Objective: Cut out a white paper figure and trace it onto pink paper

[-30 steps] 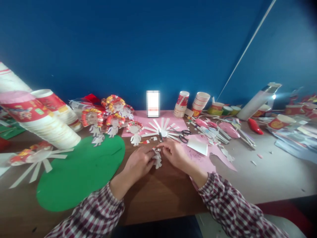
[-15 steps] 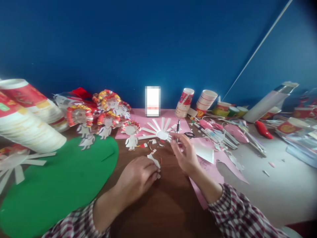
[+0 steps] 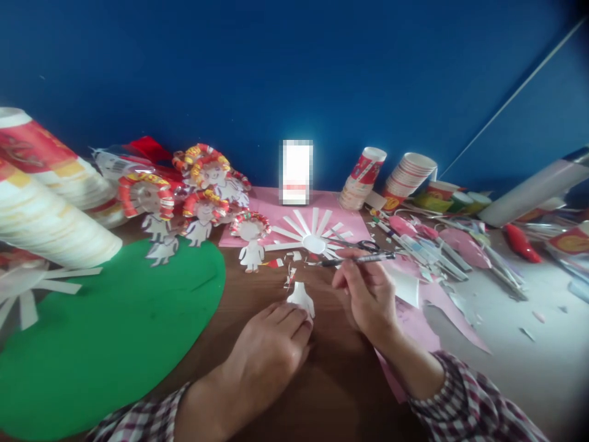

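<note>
My left hand [image 3: 276, 341] rests low on the table with its fingers closed over the lower part of a white paper cutout [image 3: 301, 296]. The cutout's narrow top points away from me; its lower end is hidden under the fingers. To the right, my right hand [image 3: 370, 294] is raised and closed around a dark pen [image 3: 334, 261], which lies almost level with one end to the left. Just beyond the pen is a white paper cup cut into fanned strips [image 3: 315, 244]. Behind the pen lie scissors [image 3: 368, 245], partly covered.
Left are a green oval sheet [image 3: 138, 325], stacked paper cups [image 3: 59, 215] and paper figures with red-yellow rings [image 3: 201, 224]. A bright blurred screen [image 3: 296, 172] stands at the back on pink paper [image 3: 262, 205]. Pens, scraps and more cups [image 3: 363, 178] crowd the right.
The pen has swung from upright to nearly level in my right hand. The white cutout has turned and now lies flatter, narrow end away, under my left fingers. The view has shifted slightly.
</note>
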Motion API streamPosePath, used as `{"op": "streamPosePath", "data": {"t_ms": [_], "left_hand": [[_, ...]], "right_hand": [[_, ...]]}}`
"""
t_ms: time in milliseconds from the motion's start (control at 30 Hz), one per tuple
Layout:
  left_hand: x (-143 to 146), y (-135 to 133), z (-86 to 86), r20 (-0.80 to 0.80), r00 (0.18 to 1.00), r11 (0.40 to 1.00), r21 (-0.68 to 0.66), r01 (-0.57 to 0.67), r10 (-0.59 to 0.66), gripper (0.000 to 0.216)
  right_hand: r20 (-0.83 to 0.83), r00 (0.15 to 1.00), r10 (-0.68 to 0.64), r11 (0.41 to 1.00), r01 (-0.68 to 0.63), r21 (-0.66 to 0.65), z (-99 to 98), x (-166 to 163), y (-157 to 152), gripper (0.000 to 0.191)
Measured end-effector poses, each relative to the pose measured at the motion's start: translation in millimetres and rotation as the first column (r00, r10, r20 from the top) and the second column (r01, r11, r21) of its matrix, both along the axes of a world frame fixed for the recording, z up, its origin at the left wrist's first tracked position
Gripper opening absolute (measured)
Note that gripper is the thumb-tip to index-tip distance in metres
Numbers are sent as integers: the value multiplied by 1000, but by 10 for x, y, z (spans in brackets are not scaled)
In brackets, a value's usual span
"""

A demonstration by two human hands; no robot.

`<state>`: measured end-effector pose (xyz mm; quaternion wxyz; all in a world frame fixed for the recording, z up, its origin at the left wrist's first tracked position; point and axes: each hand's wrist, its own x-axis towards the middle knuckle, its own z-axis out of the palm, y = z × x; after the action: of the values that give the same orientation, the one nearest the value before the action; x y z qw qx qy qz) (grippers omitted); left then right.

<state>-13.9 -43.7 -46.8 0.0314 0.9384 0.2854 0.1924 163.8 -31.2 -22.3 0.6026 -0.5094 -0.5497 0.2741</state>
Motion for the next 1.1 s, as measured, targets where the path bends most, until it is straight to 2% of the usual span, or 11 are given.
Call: {"op": "streamPosePath", "data": {"t_ms": [133, 267, 367, 533, 633, 767, 833, 900, 1000, 1100], "left_hand": [[-1, -22, 16, -32, 999, 998, -51, -28, 27, 19], [-2, -21, 39, -55, 997, 994, -90, -62, 57, 19], [-6, -16, 49, -56, 997, 993, -100, -59, 54, 18], [-4, -9, 71, -63, 997, 994, -98, -56, 50, 17], [-7, -6, 78, -55, 997, 993, -100, -58, 53, 17], [-29, 8, 78, -28, 999, 995, -90, -37, 34, 16], [-40, 16, 80, -8, 1000, 996, -85, -10, 10, 15], [-49, 17, 89, 0, 1000, 996, -87, 5, -5, 14], [-59, 7, 116, -5, 1000, 996, -94, 12, -12, 11], [-67, -5, 139, -4, 1000, 996, -92, 17, -17, 11]], "right_hand": [[-34, 999, -8, 997, 6, -77, -12, -2, 11, 19], [-215, 977, -11, 981, -31, -191, -80, 6, 75, 23], [-328, 945, 14, 972, -90, -217, -83, 12, 101, 23], [-292, 952, 94, 947, -176, -268, -53, -5, 80, 28], [-251, 959, 132, 959, -188, -214, -48, -6, 82, 31], [-174, 980, 101, 989, -117, -86, 48, 123, 96, 26], [-96, 995, -3, 999, -2, -51, 139, 258, 59, 24], [84, 991, -101, 994, 103, -21, 225, 418, -30, 22], [388, 901, -194, 977, 213, -6, 292, 641, -257, 20], [606, 766, -215, 956, 293, -31, 263, 776, -573, 21]]}}
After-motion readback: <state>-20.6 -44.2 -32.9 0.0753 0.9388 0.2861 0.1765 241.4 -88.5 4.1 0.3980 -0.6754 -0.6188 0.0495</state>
